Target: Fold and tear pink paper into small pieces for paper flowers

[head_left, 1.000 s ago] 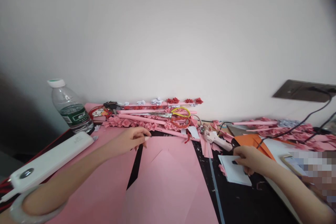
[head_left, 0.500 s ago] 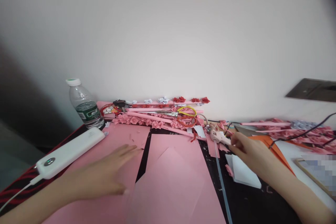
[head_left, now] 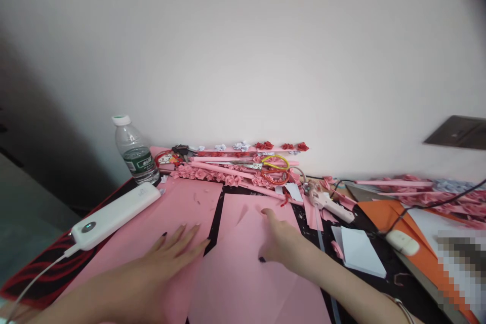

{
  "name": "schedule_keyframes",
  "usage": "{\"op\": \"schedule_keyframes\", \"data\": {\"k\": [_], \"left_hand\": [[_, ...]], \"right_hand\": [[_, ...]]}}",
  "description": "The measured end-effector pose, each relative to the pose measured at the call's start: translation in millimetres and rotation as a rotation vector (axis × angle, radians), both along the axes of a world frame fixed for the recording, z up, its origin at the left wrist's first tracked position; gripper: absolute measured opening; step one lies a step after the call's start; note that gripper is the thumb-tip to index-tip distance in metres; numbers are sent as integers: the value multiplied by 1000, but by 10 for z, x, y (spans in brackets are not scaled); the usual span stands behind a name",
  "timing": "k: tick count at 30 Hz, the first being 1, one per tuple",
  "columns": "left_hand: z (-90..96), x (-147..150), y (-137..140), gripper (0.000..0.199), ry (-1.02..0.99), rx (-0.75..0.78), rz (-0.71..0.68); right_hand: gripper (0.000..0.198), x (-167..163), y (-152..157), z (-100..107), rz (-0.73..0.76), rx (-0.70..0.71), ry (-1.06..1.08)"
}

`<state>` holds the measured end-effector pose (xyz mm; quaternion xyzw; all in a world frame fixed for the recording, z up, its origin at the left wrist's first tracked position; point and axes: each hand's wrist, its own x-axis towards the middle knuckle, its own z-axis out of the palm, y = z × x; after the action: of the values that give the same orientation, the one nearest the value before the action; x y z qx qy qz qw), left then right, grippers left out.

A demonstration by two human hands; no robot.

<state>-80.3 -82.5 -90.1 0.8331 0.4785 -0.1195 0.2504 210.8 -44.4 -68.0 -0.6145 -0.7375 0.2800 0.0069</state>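
Now the right hand [head_left: 283, 241], thumb and forefinger apart, has moved from beside the white plastic glue gun [head_left: 334, 207] over a smooth pink paper sheet [head_left: 233, 273]; left hand [head_left: 165, 262] spreads over another pink sheet [head_left: 190, 196], so paper seems the focus.

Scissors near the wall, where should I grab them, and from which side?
Probably grip the scissors by the yellow loop and red loop, bringing your right hand in from the right and near side. The loops form the right end, facing up uncovered, while the blades point left among the pink rolls.
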Motion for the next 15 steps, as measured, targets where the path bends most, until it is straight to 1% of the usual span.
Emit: {"op": "schedule_keyframes", "data": {"k": [1, 2, 3, 4, 6, 8, 10, 12, 15], "left_hand": [[22, -22, 1, 112, -15, -11, 21], [38, -49, 0, 106, -31, -17, 38], [43, -78, -4, 101, -44, -13, 49], [37, -106, -12, 100, -50, -2, 51], [0, -148, -39, 106, -46, 20, 32], [-33, -155, -81, 113, -46, 29, -4], [-21, -128, -128, 114, -64, 15, -38], [49, -85, -171, 111, -88, -21, -56], [179, -55, -214, 103, -117, -89, -57]], "right_hand": [[76, 52, 35, 8, 20, 16, 19], [61, 112, 74, 24, 56, 60, 34], [42, 175, 114, 49, 99, 133, 35], [25, 235, 156, 85, 111, 169, 29], [6, 340, 236, 187, 109, 252, -1], [6, 414, 304, 308, 104, 280, -7], [7, 459, 352, 414, 83, 311, -8], [7, 484, 380, 480, 75, 320, 24], [6, 507, 408, 504, 72, 295, 104]]}}
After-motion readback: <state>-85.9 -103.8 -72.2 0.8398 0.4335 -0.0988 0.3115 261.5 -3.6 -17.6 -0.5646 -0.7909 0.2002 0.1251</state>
